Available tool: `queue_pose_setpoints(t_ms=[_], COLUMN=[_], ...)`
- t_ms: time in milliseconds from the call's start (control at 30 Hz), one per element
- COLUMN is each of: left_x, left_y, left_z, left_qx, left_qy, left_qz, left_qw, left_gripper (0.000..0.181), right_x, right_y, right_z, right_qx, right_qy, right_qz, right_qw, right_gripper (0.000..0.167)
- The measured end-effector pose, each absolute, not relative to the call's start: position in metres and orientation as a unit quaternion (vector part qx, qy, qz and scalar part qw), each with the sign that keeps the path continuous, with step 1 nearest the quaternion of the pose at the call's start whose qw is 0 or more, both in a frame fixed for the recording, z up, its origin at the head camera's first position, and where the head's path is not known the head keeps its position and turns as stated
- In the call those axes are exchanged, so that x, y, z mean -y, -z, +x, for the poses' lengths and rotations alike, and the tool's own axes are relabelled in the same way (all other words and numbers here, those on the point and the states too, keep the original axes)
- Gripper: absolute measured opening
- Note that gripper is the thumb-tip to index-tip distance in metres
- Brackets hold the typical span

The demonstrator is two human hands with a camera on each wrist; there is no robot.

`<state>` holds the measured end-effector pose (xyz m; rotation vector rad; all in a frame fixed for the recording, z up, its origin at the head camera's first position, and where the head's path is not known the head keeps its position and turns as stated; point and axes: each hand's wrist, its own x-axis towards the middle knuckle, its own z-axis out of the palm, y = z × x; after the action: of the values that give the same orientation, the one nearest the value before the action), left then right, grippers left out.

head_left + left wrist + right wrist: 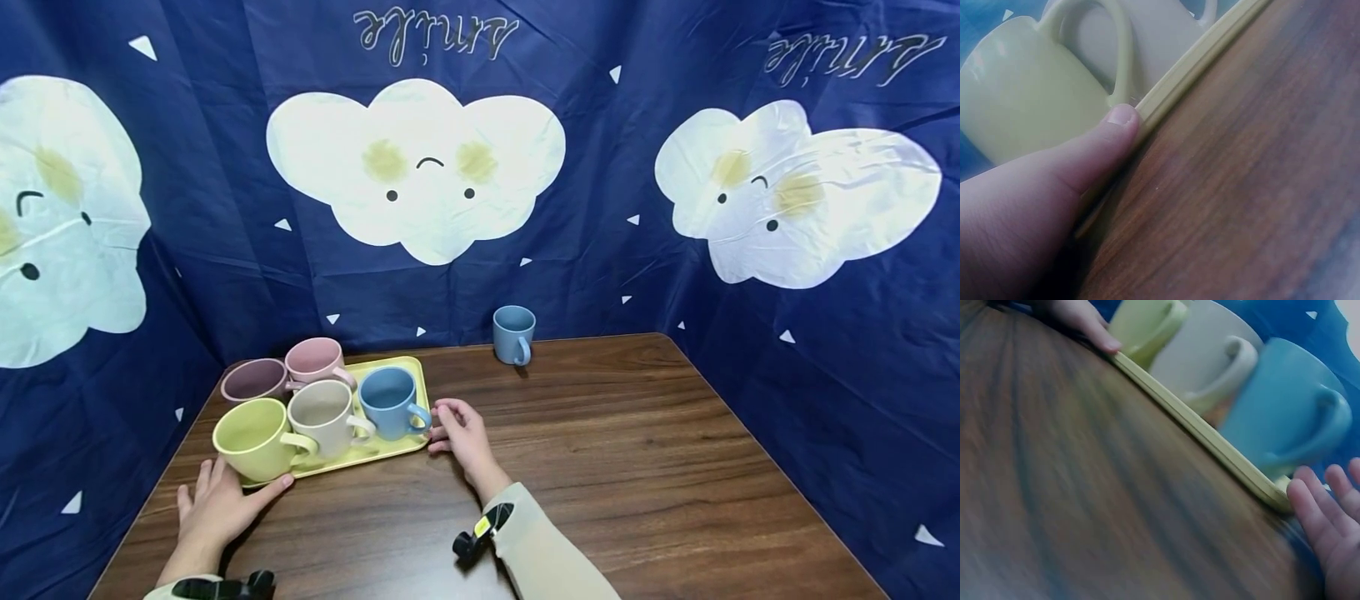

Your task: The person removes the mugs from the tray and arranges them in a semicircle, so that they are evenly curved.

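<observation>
A yellow tray (362, 454) holds a yellow-green mug (251, 440), a grey-white mug (321, 418), a blue mug (388, 403), a pink mug (313, 359) and a purple mug (256, 381). My left hand (216, 510) is spread at the tray's near left corner, its thumb (1100, 140) extended and touching the front edge; its other fingers are partly hidden. At the right end, my right hand (465, 442) has loosely bent fingers (1316, 509) beside the near right corner, close to the blue mug's handle. Whether they touch the tray, I cannot tell.
Another blue mug (513, 335) stands alone at the back edge of the wooden table (600, 467), right of the tray. A dark blue curtain (592, 275) with white clouds hangs behind the table and along both sides.
</observation>
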<state>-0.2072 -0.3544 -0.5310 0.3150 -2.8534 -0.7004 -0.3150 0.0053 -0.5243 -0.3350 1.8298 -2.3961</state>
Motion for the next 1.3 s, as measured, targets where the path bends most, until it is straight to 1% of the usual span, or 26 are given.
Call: queue_pose_setpoints(t_ms=[233,367,500,767,1033,1300], left_x=[0.354,0.354,0.354,0.355,0.355,0.354], left_y=[0.531,0.532,0.531,0.531,0.531,0.531], left_z=[-0.207,-0.207,-0.207,-0.207,-0.207,-0.206], left_qx=[0.963,0.963,0.962,0.962,0.962,0.961], left_qy=[0.230,0.230,0.231,0.232,0.231,0.236], left_qz=[0.105,0.105,0.105,0.106,0.103,0.100], left_qw=[0.096,0.097,0.097,0.097,0.101,0.100], left_gripper=[0.119,0.118,0.118,0.119,0.119,0.118], right_x=[0.007,0.006,0.005,0.002,-0.005,-0.019], right_y=[0.525,0.520,0.509,0.506,0.506,0.505], right_z=[-0.305,-0.300,-0.293,-0.292,-0.299,-0.310], right_qx=[-0.637,-0.643,-0.642,-0.629,-0.625,-0.635], right_qy=[0.747,0.736,0.733,0.737,0.745,0.728], right_qz=[-0.183,-0.206,-0.221,-0.246,-0.222,-0.226], right_qw=[0.062,0.052,0.036,-0.010,-0.067,-0.128], right_gripper=[0.029,0.023,0.022,0.020,0.018,0.018])
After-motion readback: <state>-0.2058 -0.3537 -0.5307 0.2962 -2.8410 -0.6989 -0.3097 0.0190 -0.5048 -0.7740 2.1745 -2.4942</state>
